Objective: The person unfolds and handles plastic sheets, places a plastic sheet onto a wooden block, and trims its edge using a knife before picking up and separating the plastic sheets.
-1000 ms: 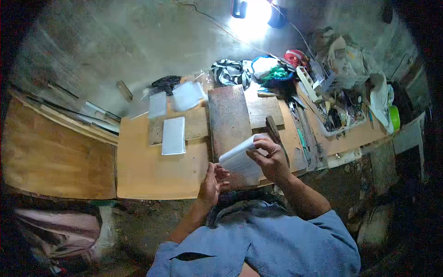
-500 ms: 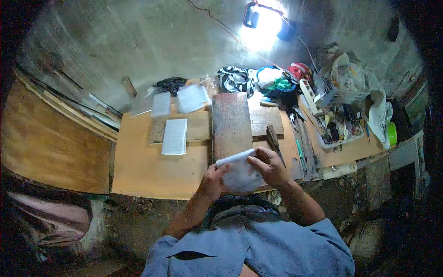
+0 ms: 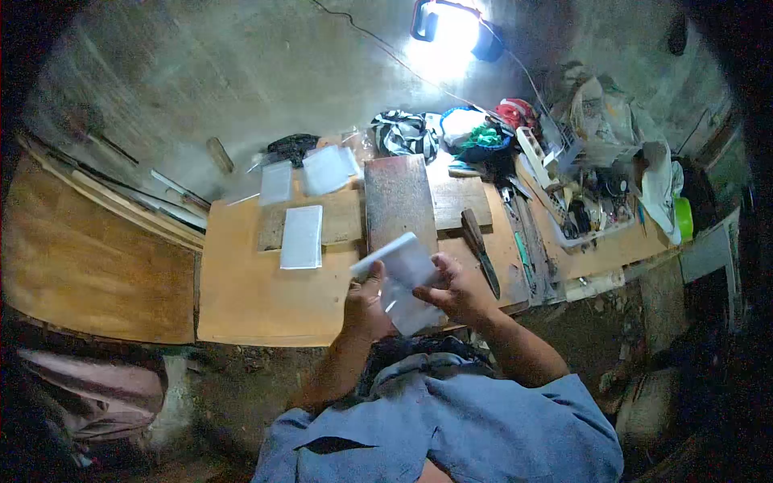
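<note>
A translucent whitish plastic bag (image 3: pixel 412 310) is between my hands, above the table's front edge. Its upper part is folded over and tilted, blurred by motion. My left hand (image 3: pixel 366 306) grips the fold's left side, thumb on top. On the right side, the fingers of my right hand (image 3: pixel 455 290) pinch the plastic near its middle. Beyond the bag lies a dark, worn wooden board (image 3: pixel 398 193). A white flat packet (image 3: pixel 302 237) rests left of that board. Behind it are a stack of clear plastic bags (image 3: pixel 276 183) and another whitish stack (image 3: pixel 328 169).
A knife (image 3: pixel 481 253) with a wooden handle lies right of the board. Farther right are a tray of tools (image 3: pixel 596 221), a white power strip (image 3: pixel 531 149) and a green container (image 3: pixel 684 220). Cloths (image 3: pixel 405 134) lie along the back wall under a bright lamp (image 3: pixel 455 32).
The bag has turned from nearly level to tilted, its folded top swinging up. My right hand has shifted left and lower along the plastic. The view has moved slightly.
</note>
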Action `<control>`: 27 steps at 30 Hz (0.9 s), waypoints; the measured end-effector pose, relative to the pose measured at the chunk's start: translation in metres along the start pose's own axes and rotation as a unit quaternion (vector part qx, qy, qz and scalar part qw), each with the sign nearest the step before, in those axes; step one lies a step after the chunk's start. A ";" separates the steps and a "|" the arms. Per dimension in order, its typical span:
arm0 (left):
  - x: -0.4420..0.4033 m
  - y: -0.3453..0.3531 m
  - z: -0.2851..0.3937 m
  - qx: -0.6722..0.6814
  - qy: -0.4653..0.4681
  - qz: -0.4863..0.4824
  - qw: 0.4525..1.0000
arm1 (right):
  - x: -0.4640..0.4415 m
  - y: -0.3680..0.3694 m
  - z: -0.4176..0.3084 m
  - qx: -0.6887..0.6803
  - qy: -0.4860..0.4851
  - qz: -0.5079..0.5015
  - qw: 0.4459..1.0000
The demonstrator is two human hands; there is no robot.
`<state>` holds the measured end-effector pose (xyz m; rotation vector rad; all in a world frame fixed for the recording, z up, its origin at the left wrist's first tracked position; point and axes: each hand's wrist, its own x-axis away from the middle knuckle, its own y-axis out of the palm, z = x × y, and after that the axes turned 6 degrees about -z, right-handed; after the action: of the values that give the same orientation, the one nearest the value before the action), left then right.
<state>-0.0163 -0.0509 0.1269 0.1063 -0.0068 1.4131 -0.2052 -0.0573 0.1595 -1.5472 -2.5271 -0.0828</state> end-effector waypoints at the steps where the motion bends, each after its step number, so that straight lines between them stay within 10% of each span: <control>1: -0.001 -0.001 0.003 -0.027 0.012 -0.001 1.000 | -0.002 -0.002 0.013 -0.003 0.001 0.002 1.000; 4: -0.012 -0.012 0.005 0.482 -0.062 0.002 0.874 | -0.008 -0.010 0.038 -0.077 -0.010 -0.015 0.997; 13: -0.013 -0.031 0.019 0.430 0.047 0.091 0.897 | -0.003 -0.016 0.048 -0.056 -0.005 0.106 0.993; 18: -0.017 -0.047 -0.001 0.527 0.109 0.024 0.843 | -0.005 0.011 0.052 -0.389 -0.073 0.126 0.910; 27: -0.010 -0.056 -0.008 0.445 0.033 0.205 0.871 | 0.005 -0.005 0.054 -0.268 -0.022 0.099 0.958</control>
<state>0.0369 -0.0685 0.1140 0.8636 0.7271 1.7456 -0.2179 -0.0477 0.1078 -1.9950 -2.4894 -0.7722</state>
